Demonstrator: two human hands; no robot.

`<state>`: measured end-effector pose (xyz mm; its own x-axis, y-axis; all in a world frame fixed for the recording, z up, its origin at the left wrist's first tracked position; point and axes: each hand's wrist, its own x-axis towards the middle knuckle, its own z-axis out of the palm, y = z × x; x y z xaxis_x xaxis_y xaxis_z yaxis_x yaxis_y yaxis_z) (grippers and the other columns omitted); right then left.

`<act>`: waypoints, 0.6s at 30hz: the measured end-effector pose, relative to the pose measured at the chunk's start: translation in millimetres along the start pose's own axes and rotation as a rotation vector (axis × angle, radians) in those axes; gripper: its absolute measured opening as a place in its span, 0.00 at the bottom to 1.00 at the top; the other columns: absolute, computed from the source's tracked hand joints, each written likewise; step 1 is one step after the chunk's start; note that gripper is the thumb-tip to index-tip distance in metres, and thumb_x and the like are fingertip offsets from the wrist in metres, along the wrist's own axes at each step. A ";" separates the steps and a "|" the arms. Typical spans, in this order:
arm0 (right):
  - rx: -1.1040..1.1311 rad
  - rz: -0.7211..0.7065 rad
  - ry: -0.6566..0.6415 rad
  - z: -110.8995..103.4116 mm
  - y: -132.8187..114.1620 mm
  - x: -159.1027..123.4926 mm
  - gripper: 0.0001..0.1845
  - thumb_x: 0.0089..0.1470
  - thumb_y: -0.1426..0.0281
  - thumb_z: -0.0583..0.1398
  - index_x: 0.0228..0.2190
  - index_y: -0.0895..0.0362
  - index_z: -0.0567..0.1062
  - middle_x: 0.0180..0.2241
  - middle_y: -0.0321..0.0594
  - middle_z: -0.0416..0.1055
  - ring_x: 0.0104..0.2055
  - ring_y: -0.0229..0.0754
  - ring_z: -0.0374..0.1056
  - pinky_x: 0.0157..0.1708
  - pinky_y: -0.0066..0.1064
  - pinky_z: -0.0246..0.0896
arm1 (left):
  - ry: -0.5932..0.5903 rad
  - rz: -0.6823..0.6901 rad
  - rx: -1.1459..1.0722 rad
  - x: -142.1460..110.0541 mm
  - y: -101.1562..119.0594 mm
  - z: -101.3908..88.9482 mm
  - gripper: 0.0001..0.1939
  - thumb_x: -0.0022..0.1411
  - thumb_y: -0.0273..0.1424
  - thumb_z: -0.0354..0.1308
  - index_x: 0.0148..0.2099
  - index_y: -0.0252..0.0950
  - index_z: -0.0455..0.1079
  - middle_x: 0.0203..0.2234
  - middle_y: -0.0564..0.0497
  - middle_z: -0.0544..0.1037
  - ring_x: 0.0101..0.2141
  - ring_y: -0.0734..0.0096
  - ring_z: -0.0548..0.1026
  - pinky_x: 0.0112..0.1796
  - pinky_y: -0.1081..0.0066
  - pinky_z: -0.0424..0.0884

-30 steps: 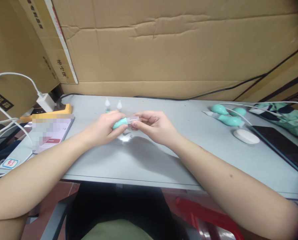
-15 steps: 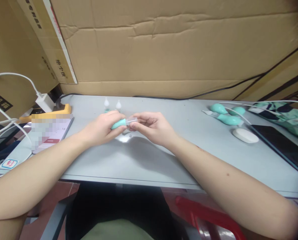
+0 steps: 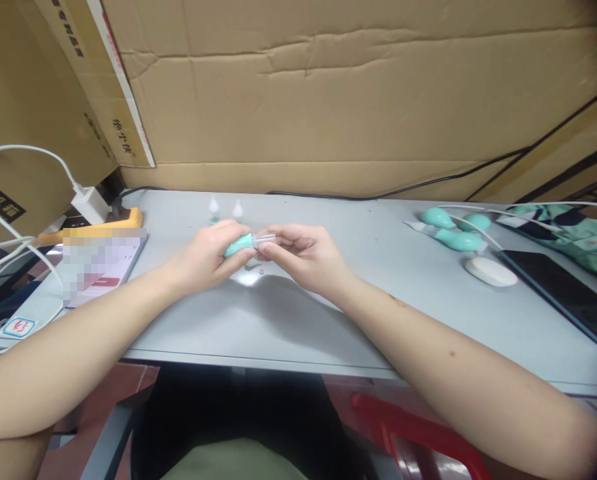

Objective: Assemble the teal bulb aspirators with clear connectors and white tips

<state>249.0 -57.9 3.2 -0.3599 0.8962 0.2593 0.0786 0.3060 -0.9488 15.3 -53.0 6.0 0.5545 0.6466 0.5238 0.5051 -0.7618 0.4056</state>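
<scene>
My left hand (image 3: pixel 211 255) is wrapped round a teal bulb syringe (image 3: pixel 239 246), its open end turned to the right. A short clear plastic tube (image 3: pixel 265 238) sits at that end, pinched between the thumb and fingers of my right hand (image 3: pixel 309 259). Whether the tube is fully seated in the bulb I cannot tell. Just behind my left hand stand two white pointed nozzles (image 3: pixel 237 210), their lower parts partly hidden by the hand. A tiny clear ring-like piece (image 3: pixel 261 272) lies on the grey table (image 3: pixel 278 333) below my hands.
Several teal bulbs (image 3: pixel 458 239) with clear tips lie at the right, near a white oval case (image 3: pixel 491 272), a dark phone (image 3: pixel 558 290) and a green patterned bag (image 3: pixel 573 237). A yellow power strip (image 3: pixel 93 227) with white cables stands left. Cardboard (image 3: pixel 328 100) walls the back.
The clear tube has tilted slightly, its free end showing a little more past my right fingertips. Both hands stay almost in place, and the bulb has barely moved.
</scene>
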 end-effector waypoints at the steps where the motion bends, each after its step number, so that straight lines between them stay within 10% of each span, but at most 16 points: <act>1: -0.002 0.000 0.002 0.1 0.3 0.1 0.26 0.56 0.49 0.75 0.44 0.57 0.85 0.33 0.42 0.83 0.37 0.46 0.80 0.42 0.39 0.79 | 0.000 0.001 -0.001 -0.1 0.2 0.1 0.14 0.77 0.41 0.54 0.44 0.37 0.73 0.35 0.47 0.77 0.37 0.64 0.74 0.40 0.66 0.71; 18: -0.095 -0.047 -0.138 -1.8 0.1 7.6 0.21 0.62 0.54 0.71 0.45 0.57 0.82 0.35 0.42 0.83 0.36 0.42 0.78 0.39 0.34 0.72 | -0.025 -0.025 0.099 1.0 1.0 -11.8 0.14 0.74 0.42 0.58 0.43 0.37 0.76 0.35 0.48 0.80 0.35 0.65 0.76 0.38 0.66 0.69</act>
<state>247.9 -50.5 5.4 -0.4887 0.8298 0.2694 0.1439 0.3812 -0.9132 8.5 -53.6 15.8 0.5561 0.6674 0.4953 0.5814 -0.7383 0.3420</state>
